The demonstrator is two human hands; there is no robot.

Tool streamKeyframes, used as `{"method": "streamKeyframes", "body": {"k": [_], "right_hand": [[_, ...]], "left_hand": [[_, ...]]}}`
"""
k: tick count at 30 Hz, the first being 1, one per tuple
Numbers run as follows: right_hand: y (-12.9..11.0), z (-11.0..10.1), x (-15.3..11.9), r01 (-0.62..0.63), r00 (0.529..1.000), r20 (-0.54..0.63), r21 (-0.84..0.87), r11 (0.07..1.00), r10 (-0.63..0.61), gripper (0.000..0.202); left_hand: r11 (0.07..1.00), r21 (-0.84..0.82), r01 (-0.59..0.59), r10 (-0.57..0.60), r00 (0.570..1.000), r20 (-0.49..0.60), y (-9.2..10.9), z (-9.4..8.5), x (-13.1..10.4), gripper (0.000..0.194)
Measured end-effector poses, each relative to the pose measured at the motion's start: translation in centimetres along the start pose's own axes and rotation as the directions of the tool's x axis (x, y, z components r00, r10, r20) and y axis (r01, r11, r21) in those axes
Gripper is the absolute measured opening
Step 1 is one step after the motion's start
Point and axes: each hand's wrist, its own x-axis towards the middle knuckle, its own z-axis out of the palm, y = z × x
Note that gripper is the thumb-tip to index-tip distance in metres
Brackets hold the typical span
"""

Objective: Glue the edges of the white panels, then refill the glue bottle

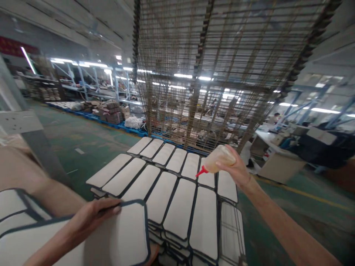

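Note:
My right hand (235, 167) is wrapped round a clear squeeze bottle (220, 159) of pale yellowish liquid. The bottle is tilted, its red nozzle (202, 171) pointing down and left over the laid-out panels. Long cream panels (180, 207) with dark edges and rounded corners lie side by side in two rows, with more layers beneath the near row. At the lower left my left hand (95, 214) grips the top edge of a larger cream panel (122, 236) with a dark border, fingers closed over it. Part of that panel runs out of view.
Behind the panels stands a tall wire rack (194, 74), leaning over them. A grey post with a socket box (20, 122) is at the left, beside beige material (52, 188). Blue pallets with bundles (111, 112) lie farther back. A workbench (277, 159) stands at the right.

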Motion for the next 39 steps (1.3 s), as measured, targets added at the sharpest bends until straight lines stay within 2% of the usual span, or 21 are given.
{"method": "streamKeyframes", "body": {"k": [1,2,3,6,9,13,17,26,35,39], "right_hand": [[0.0,-0.2,0.2,0.036,0.999,-0.014,-0.034,0.999,-0.037,0.08],[-0.1,-0.3,0.3,0.055,0.998,-0.012,-0.041,0.998,-0.056,0.081],[-0.3,-0.3,0.4,0.053,0.999,0.008,-0.015,0.999,-0.052,0.079],[-1.6,0.1,0.1,-0.011,0.991,0.136,0.141,0.99,-0.009,0.058],[-3.2,1.0,-0.5,-0.054,0.967,0.256,0.244,0.968,-0.011,0.046],[-4.3,2.5,-1.2,-0.084,0.933,0.359,0.315,0.945,-0.037,0.052],[-4.2,3.7,-1.5,-0.14,0.882,0.469,0.334,0.932,-0.036,0.063],[-4.5,5.8,-1.6,-0.202,0.794,0.606,0.335,0.92,-0.047,0.073],[-3.8,7.2,-1.6,-0.205,0.778,0.624,0.362,0.909,-0.073,0.07],[-3.5,7.6,-1.5,-0.197,0.771,0.632,0.359,0.912,-0.082,0.069]], "left_hand": [[0.999,0.038,-0.009,0.005,0.994,0.105,0.7,0.2,0.4,0.027],[0.993,0.11,-0.046,0.016,0.965,0.261,1.5,0.3,0.8,0.028],[0.98,0.168,-0.106,0.04,0.934,0.354,2.5,0.4,1.3,0.029],[0.924,0.279,-0.263,0.102,0.871,0.481,5.9,0.8,2.4,0.029],[0.877,0.286,-0.385,0.156,0.793,0.59,9.0,1.4,3.2,0.027],[0.879,0.206,-0.429,0.166,0.682,0.712,12.1,2.6,3.6,0.026],[0.895,0.169,-0.414,0.138,0.614,0.777,14.1,3.2,3.6,0.02],[0.937,0.161,-0.31,0.033,0.538,0.842,16.4,2.5,3.0,0.022],[0.962,0.141,-0.234,0.012,0.552,0.834,16.1,1.5,2.0,0.016],[0.969,0.104,-0.226,0.034,0.536,0.844,16.0,1.2,1.8,0.016]]}}
